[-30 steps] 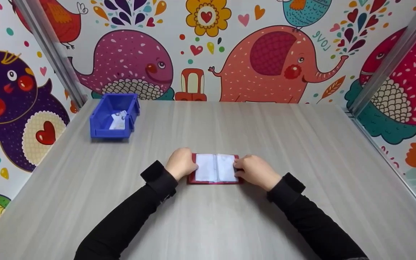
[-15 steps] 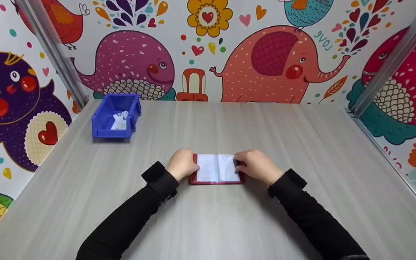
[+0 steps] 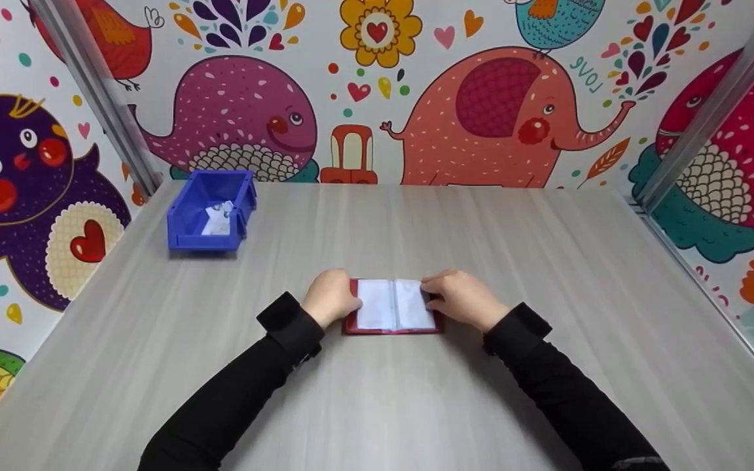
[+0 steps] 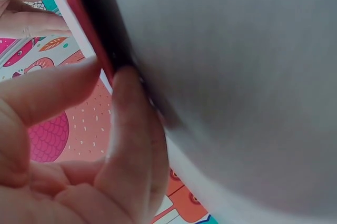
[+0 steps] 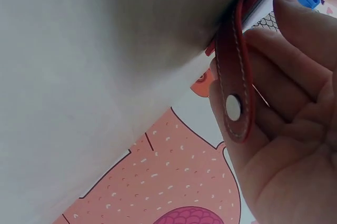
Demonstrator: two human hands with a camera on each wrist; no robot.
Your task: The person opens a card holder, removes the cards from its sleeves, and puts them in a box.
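Note:
A small red card holder (image 3: 364, 331) lies spread on the table, its pale clear-sleeved pages (image 3: 377, 304) facing up. My left hand (image 3: 331, 297) pinches its left edge; the left wrist view shows the thumb on one side and fingers (image 4: 129, 113) on the other. At the right edge, my right hand (image 3: 465, 299) holds the sleeves and cover between thumb and curled fingers. The exact contact there is partly hidden. In the right wrist view, a red stitched strap (image 5: 234, 71) with a silver snap hangs in front of the right fingers.
A blue bin (image 3: 201, 242) with white papers or cards (image 3: 218, 219) inside stands at the table's far left. Cartoon-printed walls (image 3: 377, 98) close off the back and sides. Bare wood-grain table (image 3: 390, 399) lies between the forearms.
The right fingers have shifted slightly at the upper right corner of the pages. My left hand keeps its grip, and the card holder stays nearly in place. The head view has moved slightly.

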